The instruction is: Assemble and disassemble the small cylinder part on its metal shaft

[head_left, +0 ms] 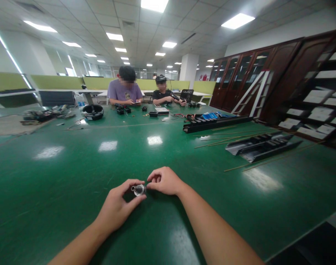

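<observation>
A small shiny metal part point(138, 190), round with a short neck, is pinched between the thumb and fingers of my left hand point(116, 206) just above the green table point(74, 176). My right hand point(163, 181) is curled closed right beside it, fingertips touching the part's right side. Whether the right fingers hold anything of their own I cannot make out. Both forearms reach in from the bottom of the view.
Black trays point(263, 146) and thin sticks point(234, 167) lie at the right. A longer black tray with blue items point(212, 121) sits further back. Two people sit at the far side among small parts. A black round object point(92, 111) and clutter lie at the far left.
</observation>
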`<state>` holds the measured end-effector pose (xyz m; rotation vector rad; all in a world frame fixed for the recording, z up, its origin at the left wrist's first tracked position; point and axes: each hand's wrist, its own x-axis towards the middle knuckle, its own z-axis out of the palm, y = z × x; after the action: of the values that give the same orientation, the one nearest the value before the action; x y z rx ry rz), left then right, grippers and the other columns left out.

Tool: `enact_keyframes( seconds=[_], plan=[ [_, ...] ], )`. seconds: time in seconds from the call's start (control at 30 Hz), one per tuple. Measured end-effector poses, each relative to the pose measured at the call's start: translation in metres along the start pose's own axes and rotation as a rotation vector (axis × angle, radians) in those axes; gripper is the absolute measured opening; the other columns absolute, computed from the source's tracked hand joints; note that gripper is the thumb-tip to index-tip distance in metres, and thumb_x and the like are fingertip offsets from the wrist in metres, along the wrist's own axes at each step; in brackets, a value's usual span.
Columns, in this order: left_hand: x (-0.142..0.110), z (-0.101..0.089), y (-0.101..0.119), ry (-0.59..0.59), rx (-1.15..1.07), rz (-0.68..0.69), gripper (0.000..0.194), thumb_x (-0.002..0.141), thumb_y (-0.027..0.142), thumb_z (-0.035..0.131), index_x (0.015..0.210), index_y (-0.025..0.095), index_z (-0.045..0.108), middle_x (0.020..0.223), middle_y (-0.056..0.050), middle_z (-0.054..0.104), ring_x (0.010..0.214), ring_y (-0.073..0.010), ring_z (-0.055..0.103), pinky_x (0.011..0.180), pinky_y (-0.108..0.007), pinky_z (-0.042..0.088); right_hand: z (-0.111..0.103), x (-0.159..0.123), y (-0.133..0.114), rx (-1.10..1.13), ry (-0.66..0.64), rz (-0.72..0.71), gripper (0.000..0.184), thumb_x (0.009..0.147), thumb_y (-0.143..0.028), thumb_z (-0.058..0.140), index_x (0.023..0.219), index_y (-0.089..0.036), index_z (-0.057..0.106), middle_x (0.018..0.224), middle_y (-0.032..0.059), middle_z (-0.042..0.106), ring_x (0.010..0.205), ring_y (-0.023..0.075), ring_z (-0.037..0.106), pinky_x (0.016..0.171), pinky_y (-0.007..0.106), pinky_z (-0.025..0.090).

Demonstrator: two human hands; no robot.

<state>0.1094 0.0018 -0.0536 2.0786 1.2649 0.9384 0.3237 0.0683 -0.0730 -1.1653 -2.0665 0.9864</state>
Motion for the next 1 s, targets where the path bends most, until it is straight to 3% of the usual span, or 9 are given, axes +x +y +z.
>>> enact_keyframes(
  seconds=[0.27,0.43,0.6,0.73,1.0],
  plan=[
    [0.004,-0.001,-0.005,0.122,0.101,0.029,0.030,0.086,0.042,0.065,0.110,0.025,0.068,0.101,-0.003,0.070,0.089,-0.0188,0.066,0.083,-0.032,0.053,0.000,0.000,0.000,-0.001,-0.020,0.010,0.027,0.071,-0.032,0.077,0.092,-0.016,0.074,0.073,0.0011,0.069,0.058,0.0102,0.058,0.054,0.020,0.042],
    [0.005,-0.003,-0.008,0.174,0.078,-0.066,0.047,0.080,0.044,0.071,0.122,0.026,0.060,0.101,-0.002,0.070,0.089,-0.0190,0.067,0.086,-0.034,0.053,0.004,-0.001,-0.004,0.037,-0.009,-0.030,0.034,0.070,-0.023,0.075,0.103,-0.017,0.069,0.072,-0.0013,0.068,0.057,0.0095,0.057,0.056,0.020,0.043],
    [0.005,-0.005,-0.012,0.186,0.131,0.005,0.029,0.078,0.038,0.073,0.101,0.023,0.066,0.098,-0.002,0.068,0.090,-0.0199,0.065,0.083,-0.033,0.052,0.006,-0.004,-0.013,0.047,0.016,-0.077,0.041,0.068,-0.019,0.075,0.108,-0.018,0.066,0.079,-0.0004,0.067,0.061,0.0101,0.059,0.058,0.020,0.045],
    [0.005,-0.006,-0.012,0.172,0.131,0.093,0.023,0.080,0.032,0.071,0.101,0.023,0.065,0.097,-0.003,0.066,0.092,-0.0198,0.063,0.082,-0.031,0.050,0.007,-0.007,-0.019,0.040,0.018,-0.105,0.040,0.068,-0.016,0.074,0.107,-0.019,0.065,0.087,0.0014,0.069,0.065,0.0110,0.061,0.062,0.022,0.047],
    [0.006,-0.006,-0.010,0.144,0.110,0.117,0.018,0.082,0.027,0.068,0.100,0.023,0.066,0.098,-0.003,0.065,0.092,-0.0190,0.062,0.082,-0.031,0.049,0.009,-0.010,-0.029,-0.049,0.024,-0.174,0.029,0.070,-0.016,0.072,0.098,-0.020,0.066,0.083,-0.0001,0.067,0.072,0.0137,0.061,0.066,0.023,0.047]
  ],
)
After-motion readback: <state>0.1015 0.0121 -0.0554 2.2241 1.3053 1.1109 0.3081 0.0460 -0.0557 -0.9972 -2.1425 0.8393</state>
